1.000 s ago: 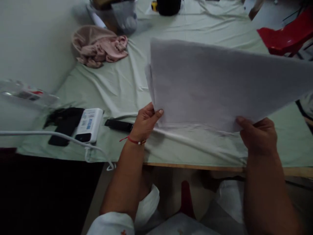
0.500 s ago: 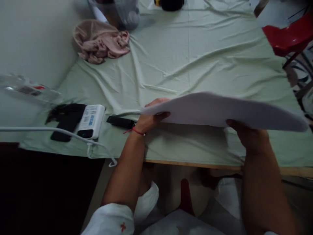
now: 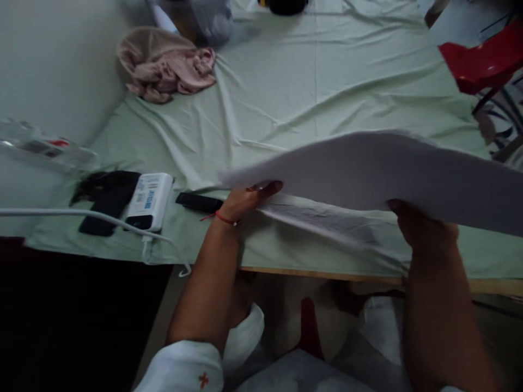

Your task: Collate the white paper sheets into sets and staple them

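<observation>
Pale wall (image 3: pixel 53 60) (dimly lit).

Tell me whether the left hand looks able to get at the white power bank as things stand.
Likely yes, if the left hand releases the white paper: the white power bank lies to its left, top exposed, with only a low black object between.

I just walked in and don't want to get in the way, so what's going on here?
Someone is holding a large pale sheet, bowed upward in the middle, with both bare hands over a table covered in green cloth. The left hand grips it toward its left end; the right hand grips its near edge. A black object lies beside the left wrist, and a white power bank sits farther left.
</observation>
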The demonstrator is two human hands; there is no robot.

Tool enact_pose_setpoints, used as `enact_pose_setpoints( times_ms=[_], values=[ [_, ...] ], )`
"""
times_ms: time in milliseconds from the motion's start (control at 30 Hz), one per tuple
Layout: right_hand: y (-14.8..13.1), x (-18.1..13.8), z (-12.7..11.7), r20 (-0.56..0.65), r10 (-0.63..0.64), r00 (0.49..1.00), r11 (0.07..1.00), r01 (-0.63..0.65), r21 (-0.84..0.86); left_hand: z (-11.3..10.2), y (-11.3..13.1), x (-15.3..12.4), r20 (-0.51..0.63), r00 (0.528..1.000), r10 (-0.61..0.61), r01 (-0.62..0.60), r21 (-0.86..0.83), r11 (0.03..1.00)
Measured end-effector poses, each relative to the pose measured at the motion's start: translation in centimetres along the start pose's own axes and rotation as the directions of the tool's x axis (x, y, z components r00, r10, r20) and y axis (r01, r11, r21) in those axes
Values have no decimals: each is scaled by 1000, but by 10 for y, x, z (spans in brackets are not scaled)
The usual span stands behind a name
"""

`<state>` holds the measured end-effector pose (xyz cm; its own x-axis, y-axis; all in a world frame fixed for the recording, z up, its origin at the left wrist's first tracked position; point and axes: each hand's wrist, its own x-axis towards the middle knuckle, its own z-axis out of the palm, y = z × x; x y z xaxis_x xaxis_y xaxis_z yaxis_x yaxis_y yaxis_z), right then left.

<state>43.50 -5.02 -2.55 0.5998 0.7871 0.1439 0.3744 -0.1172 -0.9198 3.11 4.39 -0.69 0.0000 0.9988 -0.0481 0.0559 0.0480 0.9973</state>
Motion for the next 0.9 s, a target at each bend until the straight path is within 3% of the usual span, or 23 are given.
enact_pose_setpoints(
  times_ms=[133,267,400,533,600,733,900],
  values=[
    [3,1,4,15,64,998,996,-65,57,1,-1,4,-5,1000,24,-24,0,1000],
    [-1,3,9,38,91,995,980,-96,175,3,-1,4,120,993,11,-3,-64,998],
    [2,6,0,104,90,990,996,-92,14,-1,0,3,137,990,-21,27,-46,999],
    [1,0,-1,111,86,990,995,-90,33,-9,-2,4,63,997,38,-43,81,996],
    [-3,-4,2,115,79,990,994,-86,61,-11,-3,5,81,996,26,-37,144,989],
    [-9,-6,6,154,68,986,997,-72,24,-10,-6,4,119,993,27,-37,84,996],
    [2,-1,7,262,18,965,1000,-14,-20,-10,-8,2,209,978,-5,-62,310,949]
  ],
)
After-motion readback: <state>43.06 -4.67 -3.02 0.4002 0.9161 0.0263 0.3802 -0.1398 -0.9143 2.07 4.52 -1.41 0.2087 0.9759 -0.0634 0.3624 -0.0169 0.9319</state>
